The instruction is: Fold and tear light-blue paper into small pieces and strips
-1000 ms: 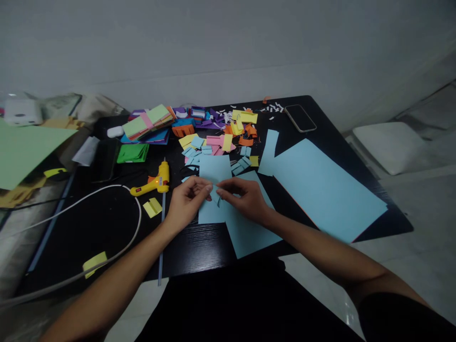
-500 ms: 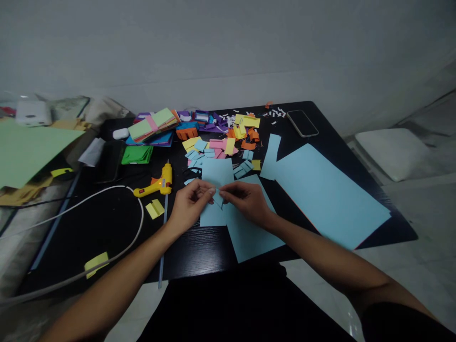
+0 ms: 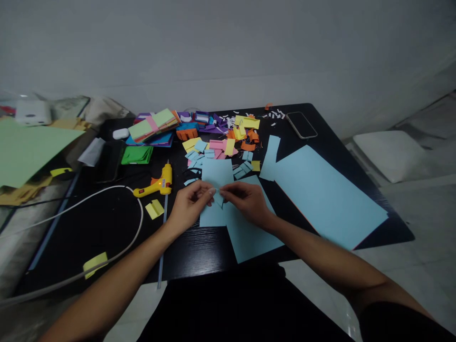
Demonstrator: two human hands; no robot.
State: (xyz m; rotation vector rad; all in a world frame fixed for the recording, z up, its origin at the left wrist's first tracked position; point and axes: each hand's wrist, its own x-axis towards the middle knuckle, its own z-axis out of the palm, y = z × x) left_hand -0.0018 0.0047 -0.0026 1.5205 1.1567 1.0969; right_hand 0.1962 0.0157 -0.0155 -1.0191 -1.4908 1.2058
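Between my two hands is a small folded piece of blue paper (image 3: 218, 201), pinched at its left side by my left hand (image 3: 192, 202) and at its right side by my right hand (image 3: 246, 200). Both hands are closed, with fingertips almost meeting. Under them lie a blue rectangular sheet (image 3: 213, 216) and, to its right, a larger slanted blue sheet (image 3: 249, 237) partly covered by my right hand. The fingers hide part of the small piece.
A yellow glue gun (image 3: 156, 185) lies left of my hands, beside a white cable (image 3: 141, 213). Behind are colourful paper pieces (image 3: 221, 145). At right are a large blue paper stack (image 3: 327, 194) and a phone (image 3: 301, 125).
The small blue piece has tilted slightly between my fingertips. Both hands stay nearly in place, and the view has shifted a little.
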